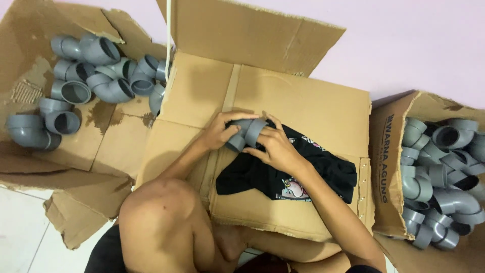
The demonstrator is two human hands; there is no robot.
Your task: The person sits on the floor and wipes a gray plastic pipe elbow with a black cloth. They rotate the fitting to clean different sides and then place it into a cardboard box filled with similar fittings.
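Observation:
A grey plastic pipe elbow (247,132) is gripped between both hands above a flattened cardboard box (303,101). My left hand (222,130) closes on its left end, fingers curled over the top. My right hand (273,146) wraps the right end from the side. Just under and to the right of the hands lies a crumpled black cloth (303,174) with a small coloured print, spread on the cardboard.
An open cardboard box (106,131) at the left holds several grey elbows (91,71). Another open box (389,167) at the right is filled with several more grey elbows (444,172). My bare knee (161,217) is in the foreground; a pink wall lies beyond.

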